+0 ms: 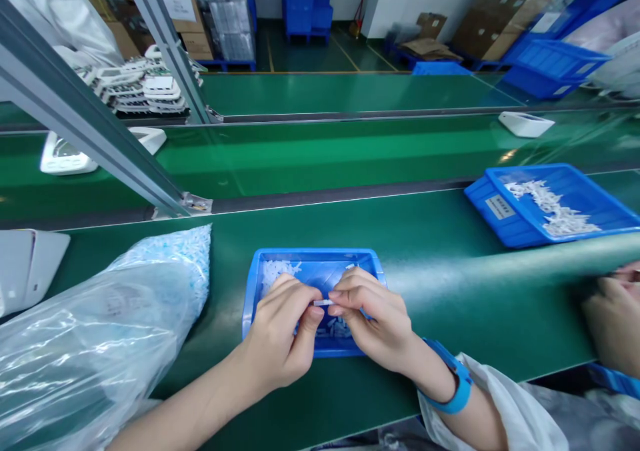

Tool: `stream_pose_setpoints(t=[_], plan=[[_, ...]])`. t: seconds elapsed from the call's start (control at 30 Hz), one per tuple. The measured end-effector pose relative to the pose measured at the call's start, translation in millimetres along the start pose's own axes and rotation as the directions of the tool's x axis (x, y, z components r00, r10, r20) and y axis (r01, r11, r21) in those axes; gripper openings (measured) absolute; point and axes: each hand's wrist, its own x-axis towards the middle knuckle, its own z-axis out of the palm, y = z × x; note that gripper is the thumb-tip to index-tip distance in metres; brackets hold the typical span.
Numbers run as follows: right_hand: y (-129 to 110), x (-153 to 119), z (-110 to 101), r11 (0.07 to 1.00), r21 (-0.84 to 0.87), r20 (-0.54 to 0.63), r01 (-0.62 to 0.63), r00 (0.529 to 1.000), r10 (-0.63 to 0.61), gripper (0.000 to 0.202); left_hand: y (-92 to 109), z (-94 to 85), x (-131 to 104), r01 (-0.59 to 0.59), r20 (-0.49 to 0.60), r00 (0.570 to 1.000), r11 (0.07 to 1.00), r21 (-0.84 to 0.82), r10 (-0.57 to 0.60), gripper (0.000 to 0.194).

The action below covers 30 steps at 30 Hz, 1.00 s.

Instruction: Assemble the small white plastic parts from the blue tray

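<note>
A small white plastic piece (323, 302) is pinched between my two hands, one end in each. My left hand (287, 328) closes thumb and forefinger on its left end. On the other end, the fingertips of my right hand (373, 314) are pressed together. Both hands are above a blue bin (315, 256), whose middle they partly cover. Small white parts (280, 271) lie in the bin's far left corner, and more white parts (340, 328) show near its front. The piece's exact kind is too small to make out.
A clear plastic bag (115, 324) of pale blue bits lies left. Another blue bin (493, 204) with white parts stands right, near another person's hand (615, 311). A metal post (100, 111) slants across the left. White housings (526, 124) sit on the green conveyor (325, 151).
</note>
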Motion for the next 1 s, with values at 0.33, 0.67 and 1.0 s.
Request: stream_pose_setpoints(t=[0.33, 0.67, 1.0], plan=[[-5, 2, -3, 0.997, -0.068, 0.128, -0.025, 0.991, 0.034, 0.014, -1, 3.2, -2, -0.139, -0.077, 0.987, 0.988, 0.059, 0.144, 0.021], [-9, 2, -6, 0.985, -0.17, 0.264, -0.018, 0.962, 0.063, 0.021, 0, 3.1, -2, -0.122, 0.019, 0.992, 0.985, 0.125, 0.121, 0.026], [-8, 11, -16, 0.973, -0.213, 0.44, -0.084, 0.881, 0.172, 0.026, -10, -2.0, 5, -0.193, 0.278, 0.952, 0.952, 0.236, 0.124, 0.029]])
